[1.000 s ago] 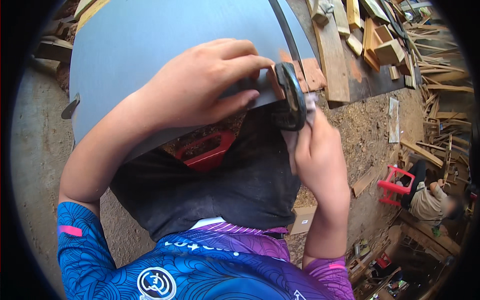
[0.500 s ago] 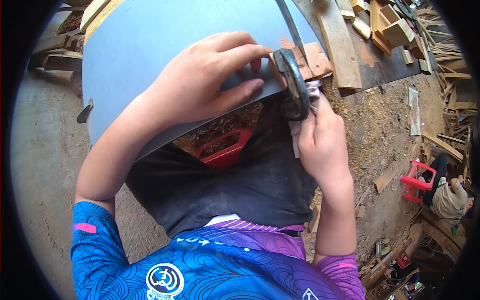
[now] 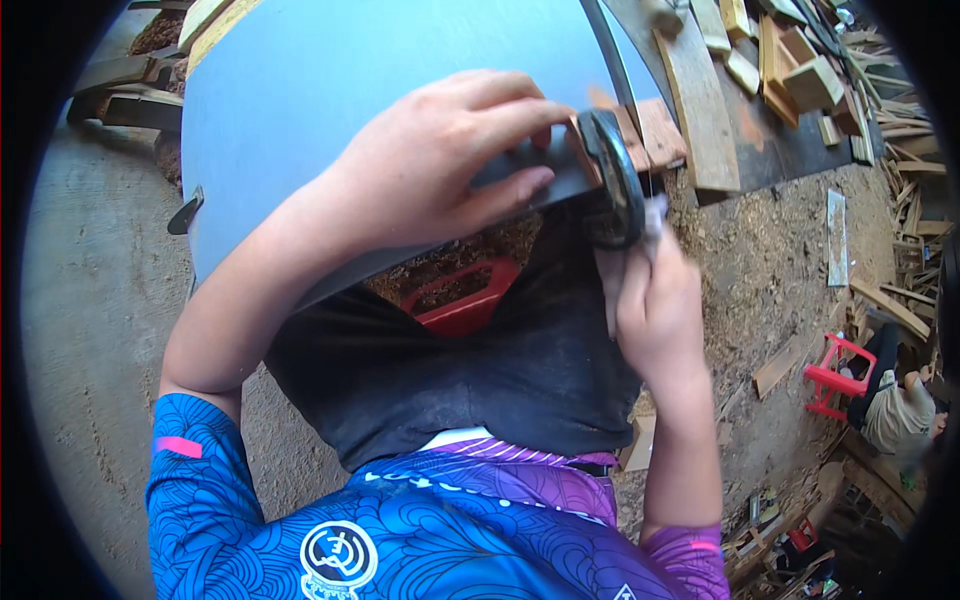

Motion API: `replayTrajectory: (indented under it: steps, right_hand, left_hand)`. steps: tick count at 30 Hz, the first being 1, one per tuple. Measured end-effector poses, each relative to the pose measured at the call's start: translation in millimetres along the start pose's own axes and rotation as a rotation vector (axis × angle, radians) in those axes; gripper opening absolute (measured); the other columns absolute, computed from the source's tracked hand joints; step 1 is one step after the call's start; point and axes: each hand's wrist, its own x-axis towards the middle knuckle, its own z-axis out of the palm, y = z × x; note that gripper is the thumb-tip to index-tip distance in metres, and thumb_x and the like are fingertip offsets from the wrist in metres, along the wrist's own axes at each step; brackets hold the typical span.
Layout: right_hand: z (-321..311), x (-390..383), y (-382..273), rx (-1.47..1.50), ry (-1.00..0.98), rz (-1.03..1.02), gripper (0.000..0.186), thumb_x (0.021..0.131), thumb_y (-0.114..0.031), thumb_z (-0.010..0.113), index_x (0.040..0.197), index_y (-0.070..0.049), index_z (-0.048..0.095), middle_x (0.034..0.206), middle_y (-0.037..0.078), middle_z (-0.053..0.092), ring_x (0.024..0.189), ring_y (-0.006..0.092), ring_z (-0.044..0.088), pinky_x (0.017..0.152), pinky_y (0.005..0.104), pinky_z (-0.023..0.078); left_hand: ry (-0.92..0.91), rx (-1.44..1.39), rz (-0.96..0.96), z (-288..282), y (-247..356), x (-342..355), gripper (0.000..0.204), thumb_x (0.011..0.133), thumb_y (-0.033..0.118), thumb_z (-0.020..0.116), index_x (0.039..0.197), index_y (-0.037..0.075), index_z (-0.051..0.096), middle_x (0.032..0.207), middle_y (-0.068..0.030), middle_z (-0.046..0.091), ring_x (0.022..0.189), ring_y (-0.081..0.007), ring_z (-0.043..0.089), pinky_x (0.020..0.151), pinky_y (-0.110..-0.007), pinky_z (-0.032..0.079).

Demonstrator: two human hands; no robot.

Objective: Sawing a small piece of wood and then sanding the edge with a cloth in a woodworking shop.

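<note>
A small reddish wooden block [image 3: 657, 137] sits at the right edge of a blue-grey metal sheet [image 3: 330, 110]. A dark C-shaped clamp [image 3: 617, 180] grips it, and a long narrow dark metal strip [image 3: 612, 50] runs to a slit in the wood. Spread over the sheet, my left hand [image 3: 450, 150] has its index fingertip against the block, thumb apart. Just below the block, my right hand [image 3: 657, 310] is closed around a crumpled pale cloth [image 3: 655, 215], slightly blurred. A thin dark line shows between block and cloth; whatever the cloth wraps is hidden.
A plank [image 3: 700, 110] and several wood offcuts [image 3: 812, 85] lie at the upper right. Below the sheet, a red plastic stool [image 3: 465, 300] shows between my legs. At far right, another person [image 3: 895, 410] is beside a red stool [image 3: 838, 375]. Sawdust covers the ground [image 3: 760, 250].
My right hand with the cloth has drawn slightly toward me, widening the gap below the block. My left hand keeps its place by the block. The whole view has shifted a little.
</note>
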Motion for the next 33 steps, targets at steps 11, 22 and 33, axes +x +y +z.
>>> replayTrajectory:
  steps: [11,22,33]
  right_hand:
    - [-13,11,-4,0.028,-0.084,0.078,0.02,0.1,-0.002,0.044,0.112,0.002,0.059,0.072,0.02,0.068,0.068,0.0395,0.072,0.06,0.0467,0.055]
    - [27,-78,39,0.035,0.101,0.136,0.031,0.106,-0.006,0.041,0.126,0.002,0.063,0.077,0.008,0.069,0.054,0.011,0.062,0.054,0.0266,0.05]
    - [30,-72,101,-0.161,0.16,-0.075,0.024,0.102,-0.017,0.056,0.112,-0.001,0.069,0.102,0.016,0.067,0.099,0.0323,0.066,0.088,0.0392,0.049]
  left_hand:
    - [0.063,-0.012,0.026,8,-4,-2,0.043,0.086,0.013,0.074,0.128,0.007,0.065,0.108,-0.0135,0.066,0.098,-0.0343,0.067,0.088,-0.044,0.056]
    - [0.039,0.014,-0.107,3,-13,-3,0.024,0.089,0.015,0.069,0.112,0.007,0.071,0.096,-0.0084,0.07,0.093,-0.0276,0.069,0.081,-0.041,0.052]
    - [0.056,-0.128,-0.116,2,-22,-5,0.018,0.089,0.016,0.07,0.104,0.007,0.072,0.087,-0.0052,0.068,0.081,-0.0234,0.068,0.071,-0.038,0.05]
